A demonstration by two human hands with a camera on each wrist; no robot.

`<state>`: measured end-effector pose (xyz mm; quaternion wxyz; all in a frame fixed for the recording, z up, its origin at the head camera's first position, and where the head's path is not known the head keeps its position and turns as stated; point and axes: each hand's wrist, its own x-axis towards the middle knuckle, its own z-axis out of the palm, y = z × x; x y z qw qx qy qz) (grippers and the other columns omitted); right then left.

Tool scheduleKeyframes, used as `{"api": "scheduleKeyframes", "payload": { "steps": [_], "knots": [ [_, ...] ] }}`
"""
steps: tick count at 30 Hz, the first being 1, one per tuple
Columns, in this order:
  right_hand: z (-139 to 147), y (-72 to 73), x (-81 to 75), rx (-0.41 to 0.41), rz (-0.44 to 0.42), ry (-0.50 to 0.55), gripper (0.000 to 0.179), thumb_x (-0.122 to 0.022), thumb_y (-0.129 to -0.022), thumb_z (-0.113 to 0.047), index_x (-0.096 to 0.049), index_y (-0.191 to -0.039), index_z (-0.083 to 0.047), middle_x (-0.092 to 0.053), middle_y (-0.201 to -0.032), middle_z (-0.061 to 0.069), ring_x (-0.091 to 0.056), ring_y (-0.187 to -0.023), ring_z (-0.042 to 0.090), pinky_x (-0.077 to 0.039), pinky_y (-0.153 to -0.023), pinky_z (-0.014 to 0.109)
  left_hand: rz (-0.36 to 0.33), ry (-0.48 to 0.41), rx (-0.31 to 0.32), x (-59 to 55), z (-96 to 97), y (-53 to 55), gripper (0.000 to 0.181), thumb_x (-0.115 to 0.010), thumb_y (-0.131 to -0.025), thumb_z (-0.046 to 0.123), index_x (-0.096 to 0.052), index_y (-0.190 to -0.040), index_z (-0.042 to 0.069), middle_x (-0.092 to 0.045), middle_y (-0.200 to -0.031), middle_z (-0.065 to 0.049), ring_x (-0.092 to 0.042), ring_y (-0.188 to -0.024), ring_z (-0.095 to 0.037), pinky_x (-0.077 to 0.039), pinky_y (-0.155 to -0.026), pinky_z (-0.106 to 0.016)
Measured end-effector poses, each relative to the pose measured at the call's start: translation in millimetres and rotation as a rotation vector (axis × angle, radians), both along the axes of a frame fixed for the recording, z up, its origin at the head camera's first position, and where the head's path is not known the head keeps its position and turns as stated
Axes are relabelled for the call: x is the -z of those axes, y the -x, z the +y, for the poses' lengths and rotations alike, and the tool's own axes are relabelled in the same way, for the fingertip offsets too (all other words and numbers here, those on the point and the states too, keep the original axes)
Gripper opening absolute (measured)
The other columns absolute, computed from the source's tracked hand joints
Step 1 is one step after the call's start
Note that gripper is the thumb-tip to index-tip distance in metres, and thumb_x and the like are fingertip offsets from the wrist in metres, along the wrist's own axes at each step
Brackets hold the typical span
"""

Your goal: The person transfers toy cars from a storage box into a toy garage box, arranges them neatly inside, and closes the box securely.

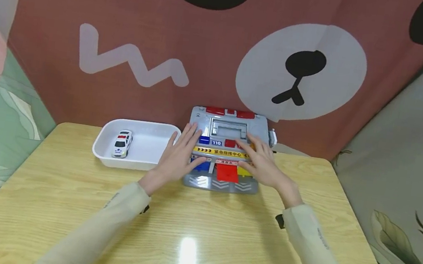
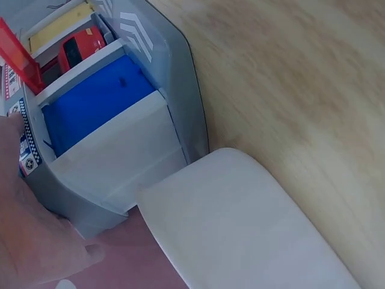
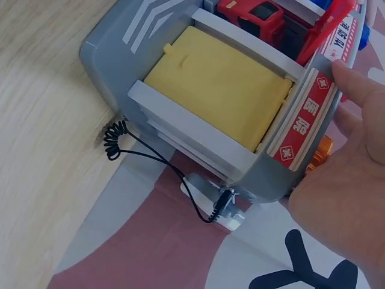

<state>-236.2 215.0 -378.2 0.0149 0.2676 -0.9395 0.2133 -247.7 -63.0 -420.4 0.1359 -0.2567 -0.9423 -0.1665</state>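
A grey toy emergency station (image 1: pixel 199 116) stands at the table's back edge. My left hand (image 1: pixel 175 157) lies at its left side, fingers stretched toward the top and thumb near the blue door (image 2: pixel 99 102). On the other side, my right hand (image 1: pixel 267 166) rests with extended fingers by the top buttons; its thumb touches the front near the yellow door (image 3: pixel 216 87). Between them the red door (image 1: pixel 227 173) is raised and juts outward. A red toy car (image 2: pixel 81 47) sits in that middle bay. The blue and yellow doors are closed.
To the left, a white tray (image 1: pixel 149 141) holds a white toy police car (image 1: pixel 122 143). A handset (image 3: pixel 210 198) on a coiled black cord hangs at the station's right side. Behind the wooden table (image 1: pixel 220 241) hangs a printed curtain (image 1: pixel 150 15).
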Motion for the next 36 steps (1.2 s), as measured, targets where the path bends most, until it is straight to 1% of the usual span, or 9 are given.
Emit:
{"api": "scheduleKeyframes", "payload": {
  "steps": [6, 11, 13, 15, 18, 22, 27, 32, 36],
  "knots": [
    [-10, -1.7, -7.7, 0.035, -0.01, -0.048, 0.074, -0.067, -0.092, -0.026, -0.027, -0.153, -0.013, -0.012, -0.157, 0.022, -0.004, -0.14, 0.046, -0.004, -0.108, 0.068, -0.031, -0.019, 0.013, -1.8, -1.7, -0.7, 0.082, -0.043, -0.095, 0.059, -0.019, -0.154, 0.007, -0.002, -0.162, -0.009, 0.005, -0.147, -0.022, -0.003, -0.115, -0.052],
    [-31, -4.6, -16.0, 0.009, 0.062, -0.151, 0.083, -0.071, -0.089, -0.03, -0.023, -0.154, -0.012, -0.011, -0.158, 0.021, -0.004, -0.142, 0.044, -0.003, -0.111, 0.064, -0.025, 0.004, 0.01, -1.9, -4.2, -0.2, 0.081, -0.042, -0.096, 0.059, -0.019, -0.154, 0.007, -0.001, -0.162, -0.009, 0.005, -0.147, -0.022, -0.007, -0.115, -0.054],
    [-40, -5.9, -16.9, -0.023, 0.095, -0.195, 0.083, -0.073, -0.088, -0.029, -0.025, -0.153, -0.011, -0.011, -0.158, 0.02, -0.008, -0.142, 0.043, -0.008, -0.112, 0.061, -0.026, 0.008, 0.012, -1.9, -4.8, 0.0, 0.081, -0.041, -0.096, 0.059, -0.018, -0.154, 0.006, -0.001, -0.162, -0.01, 0.006, -0.147, -0.022, -0.009, -0.114, -0.055],
    [-48, -6.8, -16.0, -0.053, 0.123, -0.23, 0.083, -0.074, -0.086, -0.027, -0.027, -0.153, -0.01, -0.014, -0.157, 0.02, -0.016, -0.14, 0.043, -0.018, -0.111, 0.059, -0.035, 0.005, 0.014, -1.7, -5.1, 0.0, 0.081, -0.041, -0.097, 0.058, -0.018, -0.154, 0.006, 0.0, -0.162, -0.01, 0.006, -0.147, -0.022, -0.008, -0.114, -0.055],
    [-58, -8.7, -13.2, -0.058, 0.154, -0.278, 0.082, -0.076, -0.085, -0.024, -0.03, -0.151, -0.009, -0.021, -0.155, 0.022, -0.028, -0.135, 0.042, -0.028, -0.107, 0.058, -0.041, 0.001, 0.02, -1.5, -4.8, -0.1, 0.08, -0.042, -0.097, 0.057, -0.018, -0.154, 0.005, 0.0, -0.162, -0.01, 0.006, -0.147, -0.023, -0.006, -0.114, -0.055],
    [-63, -10.6, -9.7, -0.02, 0.177, -0.295, 0.082, -0.078, -0.083, -0.019, -0.033, -0.151, -0.01, -0.028, -0.15, 0.022, -0.031, -0.132, 0.04, -0.028, -0.108, 0.057, -0.03, 0.017, 0.019, -1.0, -3.7, 0.0, 0.08, -0.042, -0.097, 0.057, -0.02, -0.153, 0.004, -0.001, -0.161, -0.011, 0.007, -0.147, -0.023, -0.009, -0.114, -0.056],
    [-64, -8.8, -3.9, -0.014, 0.232, -0.29, 0.084, -0.081, -0.08, -0.017, -0.034, -0.149, -0.008, -0.032, -0.144, 0.023, -0.032, -0.128, 0.039, -0.03, -0.107, 0.057, -0.025, 0.027, 0.01, -0.4, -2.4, 0.7, 0.08, -0.041, -0.097, 0.057, -0.021, -0.153, 0.003, -0.001, -0.162, -0.01, 0.006, -0.147, -0.023, -0.011, -0.114, -0.056],
    [-65, -4.9, -0.4, -0.013, 0.275, -0.277, 0.083, -0.084, -0.076, -0.015, -0.038, -0.144, -0.007, -0.037, -0.136, 0.021, -0.038, -0.115, 0.035, -0.038, -0.101, 0.051, -0.025, 0.026, 0.01, 0.0, -2.2, 0.6, 0.08, -0.041, -0.097, 0.057, -0.021, -0.152, 0.002, -0.001, -0.161, -0.011, 0.005, -0.147, -0.024, -0.013, -0.113, -0.056],
    [-65, -0.2, 3.1, 0.0, 0.315, -0.275, 0.083, -0.086, -0.073, -0.016, -0.04, -0.141, -0.009, -0.04, -0.131, 0.019, -0.04, -0.109, 0.033, -0.041, -0.094, 0.048, -0.023, 0.016, 0.015, -0.5, -2.3, 0.4, 0.081, -0.043, -0.097, 0.056, -0.021, -0.152, 0.002, -0.002, -0.161, -0.012, 0.003, -0.147, -0.025, -0.014, -0.113, -0.057]
  ]
}}
